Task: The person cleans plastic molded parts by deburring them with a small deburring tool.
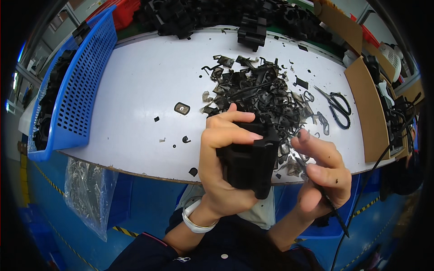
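My left hand (221,153) is wrapped round a blocky black plastic part (251,165), held up above the table's front edge. Beside it, my right hand (323,174) has its fingers curled round a slim dark tool (332,207) with a pointed lower end. Whether this is a pair of tweezers or a pick I cannot tell. The tool's upper end is thin and partly hidden by the fingers. A tiny dark bit sits at the right index fingertip. Behind both hands spreads a heap of black plastic scraps (257,86), some with clear pieces among them.
Black-handled scissors (337,106) lie right of the heap, near an open cardboard box (368,117) of black parts and cables. A blue basket (79,86) with dark parts stands at the left. Another black block (252,31) sits at the back of the white table (140,90).
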`<state>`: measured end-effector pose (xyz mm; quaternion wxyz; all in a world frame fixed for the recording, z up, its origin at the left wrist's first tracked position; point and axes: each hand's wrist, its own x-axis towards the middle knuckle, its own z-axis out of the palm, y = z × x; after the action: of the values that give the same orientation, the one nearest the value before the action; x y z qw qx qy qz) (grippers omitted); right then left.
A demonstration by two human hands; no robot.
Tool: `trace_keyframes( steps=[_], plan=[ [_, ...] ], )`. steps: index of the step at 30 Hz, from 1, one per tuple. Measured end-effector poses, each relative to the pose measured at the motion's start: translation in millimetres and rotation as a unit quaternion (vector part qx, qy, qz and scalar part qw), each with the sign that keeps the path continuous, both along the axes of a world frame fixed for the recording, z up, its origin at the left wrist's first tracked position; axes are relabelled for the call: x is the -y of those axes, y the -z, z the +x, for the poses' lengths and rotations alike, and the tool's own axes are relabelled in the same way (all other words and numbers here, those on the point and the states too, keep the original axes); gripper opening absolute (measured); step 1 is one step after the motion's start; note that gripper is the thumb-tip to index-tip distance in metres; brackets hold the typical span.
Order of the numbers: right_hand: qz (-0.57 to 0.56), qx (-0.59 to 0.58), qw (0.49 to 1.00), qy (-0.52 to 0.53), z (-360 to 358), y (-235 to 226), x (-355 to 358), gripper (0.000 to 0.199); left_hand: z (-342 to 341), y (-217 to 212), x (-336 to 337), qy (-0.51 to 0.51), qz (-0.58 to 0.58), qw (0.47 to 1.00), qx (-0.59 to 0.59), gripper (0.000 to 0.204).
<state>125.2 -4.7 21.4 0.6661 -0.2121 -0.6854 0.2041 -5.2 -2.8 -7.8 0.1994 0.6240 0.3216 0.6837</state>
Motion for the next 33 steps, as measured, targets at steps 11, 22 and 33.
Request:
trace_keyframes(
  steps=[11, 22, 33],
  plan=[
    [0.071, 0.104, 0.991, 0.039, -1.9, -8.8, -0.5, 0.033, 6.2, 1.9, -3.4, 0.014, 0.032, 0.996, 0.081, 0.040],
    [0.059, 0.150, 0.987, 0.010, 2.8, -14.4, 0.7, 0.031, 3.8, -0.7, -2.4, 0.017, 0.033, 0.998, 0.052, 0.041],
    [0.010, 0.074, 0.997, 0.019, 0.1, -4.3, 3.0, 0.032, 0.8, -7.3, 0.6, 0.069, 0.013, 0.997, 0.016, 0.046]
  ],
)
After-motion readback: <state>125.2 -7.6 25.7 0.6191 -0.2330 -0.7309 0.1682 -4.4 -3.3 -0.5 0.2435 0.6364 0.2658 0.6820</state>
